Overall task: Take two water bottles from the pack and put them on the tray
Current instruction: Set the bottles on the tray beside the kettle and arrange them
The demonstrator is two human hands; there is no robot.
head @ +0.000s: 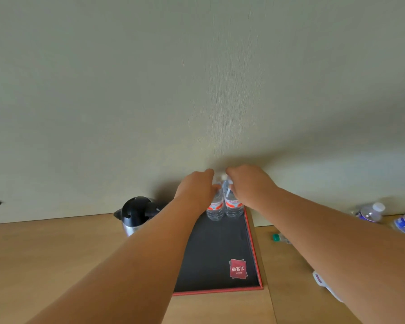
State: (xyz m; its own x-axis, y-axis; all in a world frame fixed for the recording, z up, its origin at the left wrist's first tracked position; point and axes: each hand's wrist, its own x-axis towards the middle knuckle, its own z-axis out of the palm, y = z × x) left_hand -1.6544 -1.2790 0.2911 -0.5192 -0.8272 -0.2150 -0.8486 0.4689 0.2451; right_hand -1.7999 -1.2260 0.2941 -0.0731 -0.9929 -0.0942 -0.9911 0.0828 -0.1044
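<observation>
Two clear water bottles with red-and-white labels stand upright side by side at the far end of the black tray with a red rim (255, 256), close to the wall. My left hand (197, 188) grips the left bottle (215, 210) near its top. My right hand (246, 183) grips the right bottle (232, 206) near its neck; its white cap shows between my hands. Both forearms reach across the tray and hide its left side.
A black and steel kettle (136, 215) stands left of the tray. More water bottles (372, 212) lie at the right on the wooden table (56, 258), one with a green cap (277, 237). A white object (318, 278) pokes out under my right forearm.
</observation>
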